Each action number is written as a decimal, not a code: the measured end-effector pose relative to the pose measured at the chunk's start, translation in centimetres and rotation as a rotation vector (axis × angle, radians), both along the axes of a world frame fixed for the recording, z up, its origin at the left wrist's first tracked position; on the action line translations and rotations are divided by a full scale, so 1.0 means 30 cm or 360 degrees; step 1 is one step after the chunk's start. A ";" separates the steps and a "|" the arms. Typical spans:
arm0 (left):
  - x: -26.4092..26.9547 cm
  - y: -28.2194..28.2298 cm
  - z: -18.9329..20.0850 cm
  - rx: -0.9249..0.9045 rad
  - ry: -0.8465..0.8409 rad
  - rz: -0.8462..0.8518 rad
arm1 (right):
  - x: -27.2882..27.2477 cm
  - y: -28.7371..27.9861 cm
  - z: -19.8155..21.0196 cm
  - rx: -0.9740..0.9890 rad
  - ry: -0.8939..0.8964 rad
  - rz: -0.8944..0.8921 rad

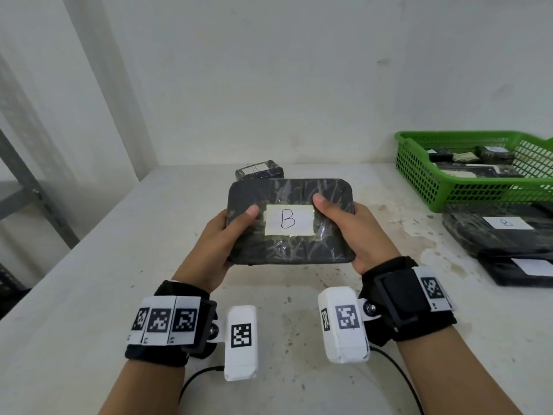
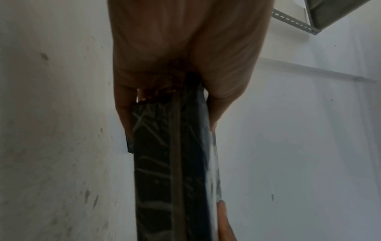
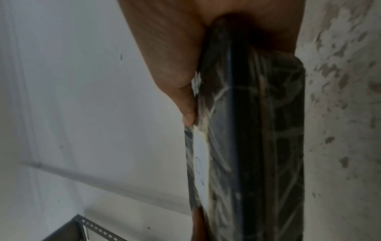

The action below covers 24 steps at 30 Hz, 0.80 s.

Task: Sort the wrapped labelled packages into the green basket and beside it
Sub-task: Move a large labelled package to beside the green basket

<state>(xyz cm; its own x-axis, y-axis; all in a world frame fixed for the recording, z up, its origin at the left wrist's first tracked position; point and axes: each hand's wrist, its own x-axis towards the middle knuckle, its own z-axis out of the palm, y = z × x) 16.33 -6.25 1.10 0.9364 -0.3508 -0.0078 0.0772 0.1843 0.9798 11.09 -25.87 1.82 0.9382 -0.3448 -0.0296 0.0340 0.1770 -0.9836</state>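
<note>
A flat black plastic-wrapped package point(image 1: 290, 253) with a white label marked B is held above the table, face up toward me. My left hand point(image 1: 227, 235) grips its left edge, thumb on top. My right hand point(image 1: 344, 229) grips the right edge the same way. In the left wrist view the package point(image 2: 175, 163) shows edge-on below the left hand point(image 2: 181, 57); the right wrist view shows the package point(image 3: 247, 138) under the right hand point(image 3: 179, 65). The green basket point(image 1: 434, 187) at the right holds several wrapped packages. Two black labelled packages point(image 1: 502, 232) lie in front of it.
A smaller wrapped package point(image 1: 259, 170) lies on the white table point(image 1: 89, 295) behind the held one. A grey metal shelf frame point(image 1: 33, 187) stands at the left. The white wall point(image 1: 269, 85) closes the back.
</note>
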 end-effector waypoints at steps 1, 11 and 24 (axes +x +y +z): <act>-0.002 -0.002 -0.005 0.0030 -0.0023 -0.0010 | 0.001 0.001 -0.001 -0.0013 -0.0013 -0.0012; 0.006 0.001 -0.008 -0.0132 -0.0039 0.0136 | 0.003 0.007 0.002 0.0054 -0.0051 0.0269; 0.026 0.028 -0.008 -0.0147 0.0067 0.0065 | 0.006 0.022 0.002 0.0104 -0.0134 0.0296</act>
<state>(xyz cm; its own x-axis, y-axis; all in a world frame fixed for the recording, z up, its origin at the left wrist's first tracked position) 17.09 -5.41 0.85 0.9496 -0.3132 -0.0166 0.1082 0.2773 0.9547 11.28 -25.22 1.89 0.9856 -0.1653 0.0348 0.0762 0.2511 -0.9649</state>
